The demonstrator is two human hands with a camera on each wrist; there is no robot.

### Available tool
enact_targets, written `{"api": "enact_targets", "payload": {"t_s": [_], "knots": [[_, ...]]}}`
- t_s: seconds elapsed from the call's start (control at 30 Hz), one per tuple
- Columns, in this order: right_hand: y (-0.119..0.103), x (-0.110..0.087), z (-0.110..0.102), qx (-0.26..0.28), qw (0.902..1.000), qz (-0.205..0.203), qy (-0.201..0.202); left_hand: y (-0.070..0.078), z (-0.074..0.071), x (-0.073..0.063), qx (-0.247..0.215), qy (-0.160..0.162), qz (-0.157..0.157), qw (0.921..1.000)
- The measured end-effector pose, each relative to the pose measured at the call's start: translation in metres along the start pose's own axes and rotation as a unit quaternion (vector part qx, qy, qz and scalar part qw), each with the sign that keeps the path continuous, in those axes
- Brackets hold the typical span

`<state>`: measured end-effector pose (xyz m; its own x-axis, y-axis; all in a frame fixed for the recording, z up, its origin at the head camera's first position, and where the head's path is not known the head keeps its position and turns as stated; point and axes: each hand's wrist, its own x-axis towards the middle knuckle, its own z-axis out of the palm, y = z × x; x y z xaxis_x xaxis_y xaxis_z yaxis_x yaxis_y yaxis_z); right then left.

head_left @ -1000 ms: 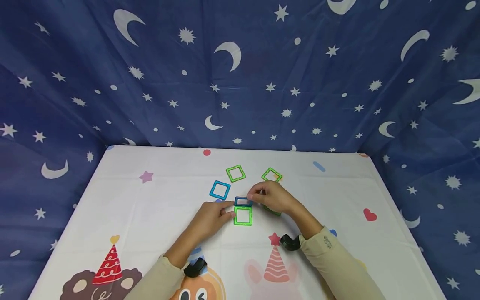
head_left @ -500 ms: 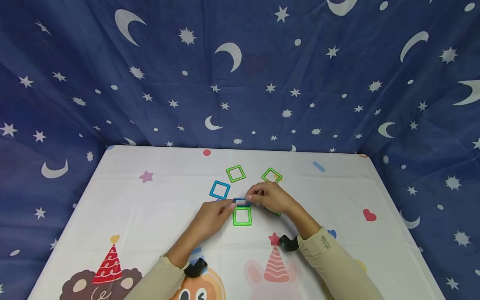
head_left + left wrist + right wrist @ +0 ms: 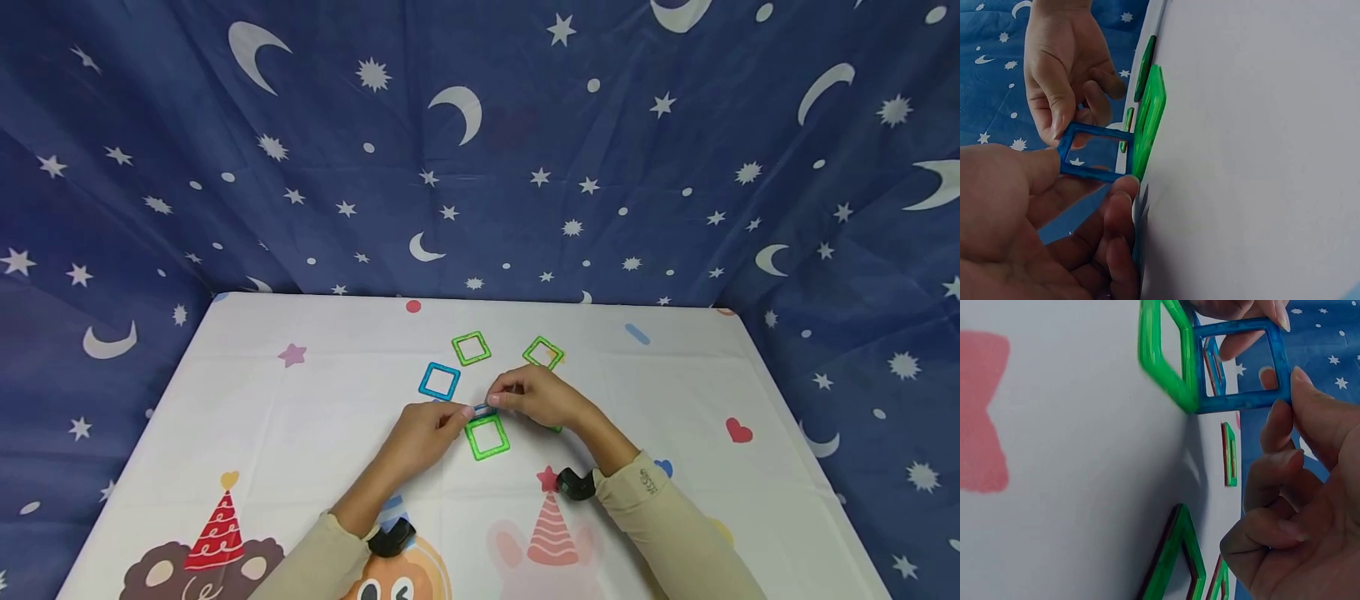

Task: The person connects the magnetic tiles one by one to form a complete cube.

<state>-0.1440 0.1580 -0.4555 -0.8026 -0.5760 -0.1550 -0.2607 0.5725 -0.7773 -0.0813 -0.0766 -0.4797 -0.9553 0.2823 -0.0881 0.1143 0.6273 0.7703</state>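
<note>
A blue square magnetic tile (image 3: 1241,400) stands up from one edge of a green square magnetic tile (image 3: 491,452), and their edges touch. In the head view the blue tile appears almost edge-on between the hands. My left hand (image 3: 423,433) pinches its left side, thumb toward me. My right hand (image 3: 540,396) pinches its upper right corner between thumb and index finger, plain in the right wrist view; the other fingers curl loosely below. The left wrist view shows the green tile (image 3: 1154,106) from the side; whether it lies fully flat is hard to tell.
Beyond the hands lie another blue tile (image 3: 426,377), a green tile (image 3: 477,362) and a second green tile (image 3: 532,345). One more green tile (image 3: 557,428) is mostly hidden under my right hand. A printed white cloth (image 3: 300,433) covers the table; a starry curtain hangs behind.
The blue tile has tipped to nearly edge-on in the head view, and the joined green tile has turned slightly and come a little nearer. My left thumb has moved onto the blue tile; my right hand shifted left.
</note>
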Motion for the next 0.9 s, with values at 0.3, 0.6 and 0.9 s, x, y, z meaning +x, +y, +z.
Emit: {"api": "enact_targets", "payload": {"t_s": [0.3,0.6,0.9], "knots": [[-0.001,0.005,0.005,0.007,0.9996,0.019,0.019,0.004,-0.003,0.0,-0.025,-0.039,0.01,0.9989],[-0.002,0.0,0.01,0.021,0.9981,0.051,0.028,0.009,0.001,-0.003,-0.035,-0.041,0.021,0.9983],[-0.004,-0.011,0.0,0.011,0.996,0.068,0.057,0.014,0.002,-0.004,-0.034,-0.033,-0.003,0.9989]]}}
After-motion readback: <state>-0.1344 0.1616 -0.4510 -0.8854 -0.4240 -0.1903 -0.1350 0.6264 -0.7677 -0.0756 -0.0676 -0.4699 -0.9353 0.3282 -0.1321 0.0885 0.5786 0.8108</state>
